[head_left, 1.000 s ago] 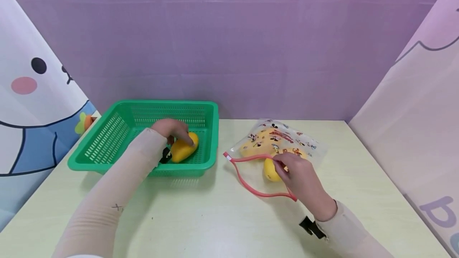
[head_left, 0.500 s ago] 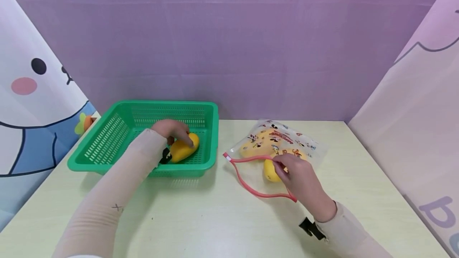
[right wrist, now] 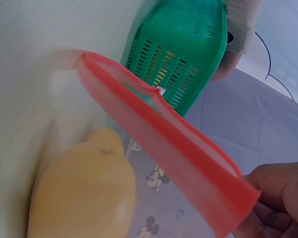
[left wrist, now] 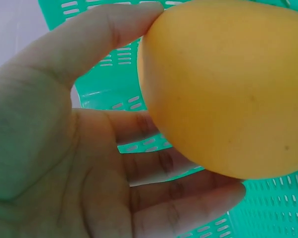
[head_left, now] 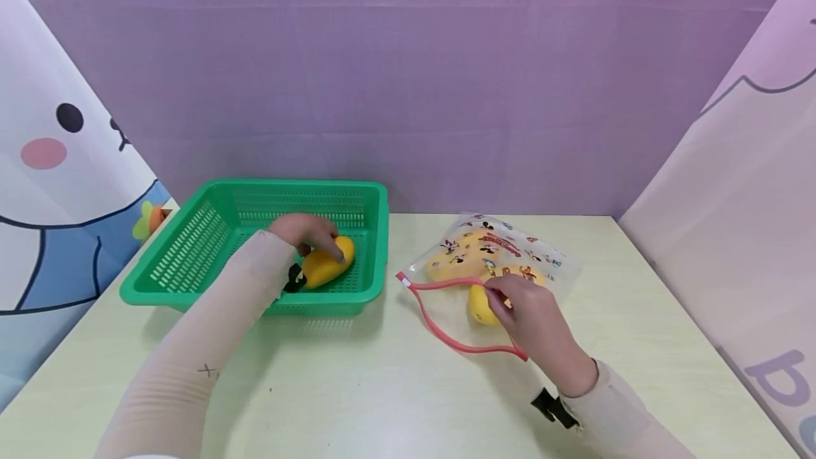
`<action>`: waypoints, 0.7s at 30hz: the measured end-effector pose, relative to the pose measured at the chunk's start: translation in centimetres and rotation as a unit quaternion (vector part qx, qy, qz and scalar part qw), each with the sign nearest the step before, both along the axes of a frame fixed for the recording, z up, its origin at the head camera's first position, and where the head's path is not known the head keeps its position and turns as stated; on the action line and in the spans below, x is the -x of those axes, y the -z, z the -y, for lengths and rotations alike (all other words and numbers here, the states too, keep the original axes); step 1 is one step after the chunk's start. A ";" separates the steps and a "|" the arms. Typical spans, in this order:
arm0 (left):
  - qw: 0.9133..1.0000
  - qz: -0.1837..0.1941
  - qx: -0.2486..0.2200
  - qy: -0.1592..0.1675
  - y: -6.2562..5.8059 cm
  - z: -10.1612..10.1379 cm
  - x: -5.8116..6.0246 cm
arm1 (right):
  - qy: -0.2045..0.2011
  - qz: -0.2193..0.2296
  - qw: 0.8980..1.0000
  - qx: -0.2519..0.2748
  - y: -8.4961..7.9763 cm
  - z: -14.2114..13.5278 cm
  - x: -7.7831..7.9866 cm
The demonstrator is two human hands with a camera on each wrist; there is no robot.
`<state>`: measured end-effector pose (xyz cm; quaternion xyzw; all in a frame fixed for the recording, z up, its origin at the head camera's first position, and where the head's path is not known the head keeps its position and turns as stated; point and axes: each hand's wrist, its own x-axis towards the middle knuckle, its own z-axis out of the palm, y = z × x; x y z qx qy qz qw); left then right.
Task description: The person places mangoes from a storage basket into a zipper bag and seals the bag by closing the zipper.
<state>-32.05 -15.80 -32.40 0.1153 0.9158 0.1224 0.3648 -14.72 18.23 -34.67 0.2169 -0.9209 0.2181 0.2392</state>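
My left hand point(head_left: 307, 231) reaches into the green slotted basket point(head_left: 381, 253) and holds a yellow mango point(head_left: 326, 269) low inside it. In the left wrist view the thumb and fingers curve around one end of this mango point(left wrist: 228, 89). On the right, my right hand point(head_left: 540, 324) pinches the red zip edge point(right wrist: 173, 141) of a clear zip bag point(head_left: 532, 238) printed with cartoon figures. The bag lies on its side with its mouth spread open toward me. Several mangoes lie inside; one yellow mango point(head_left: 482, 305) shows at the mouth, partly behind my right fingers.
Basket and bag rest on a pale table point(head_left: 357, 402), with a strip of tabletop between them. A purple cloth backdrop point(head_left: 408, 83) rises behind, and printed cloth panels point(head_left: 733, 232) flank both sides.
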 end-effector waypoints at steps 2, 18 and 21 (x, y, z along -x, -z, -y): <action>1.000 -0.001 -0.003 -0.001 0.0 0.0 -0.1 | 0.000 0.000 1.000 0.000 0.1 0.0 0.0; 0.999 -0.039 0.004 0.015 -0.1 0.0 0.2 | -0.003 0.002 1.000 0.001 0.1 -0.1 0.0; 0.999 -0.049 0.008 0.021 -0.3 0.0 0.2 | -0.003 0.003 1.000 0.000 0.1 -0.1 0.1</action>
